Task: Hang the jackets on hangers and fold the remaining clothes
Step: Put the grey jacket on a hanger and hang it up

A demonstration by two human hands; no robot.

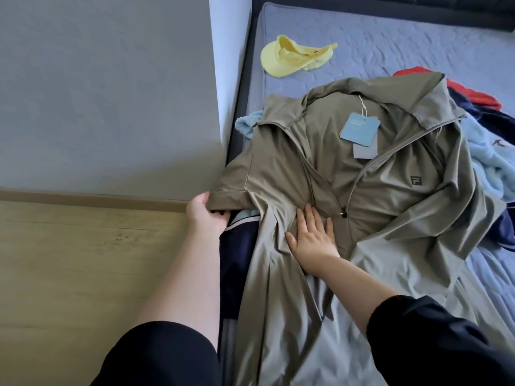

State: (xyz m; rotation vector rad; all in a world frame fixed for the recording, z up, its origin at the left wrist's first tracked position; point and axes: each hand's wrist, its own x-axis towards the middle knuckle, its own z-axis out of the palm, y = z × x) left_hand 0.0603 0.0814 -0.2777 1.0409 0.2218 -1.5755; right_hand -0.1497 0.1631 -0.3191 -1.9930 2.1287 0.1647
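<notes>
Thin, limp, likely slippery olive zip jacket (390, 190): your left hand (207, 215) pinches its sleeve fold, right hand (312, 238) presses flat; grasp the shoulders.

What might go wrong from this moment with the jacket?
The jacket lies over other clothes at the edge of the bed; the left hand pulling its shoulder may drag the navy garment off. The right hand presses bunched fabric, perhaps setting creases. No hanger is in view.

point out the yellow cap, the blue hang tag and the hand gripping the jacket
yellow cap (291, 57): head view, its crumpled middle
blue hang tag (359, 129): head view, centre of the card
left hand (207, 215): head view, mid-hand, gripping the jacket (390, 196)
</notes>
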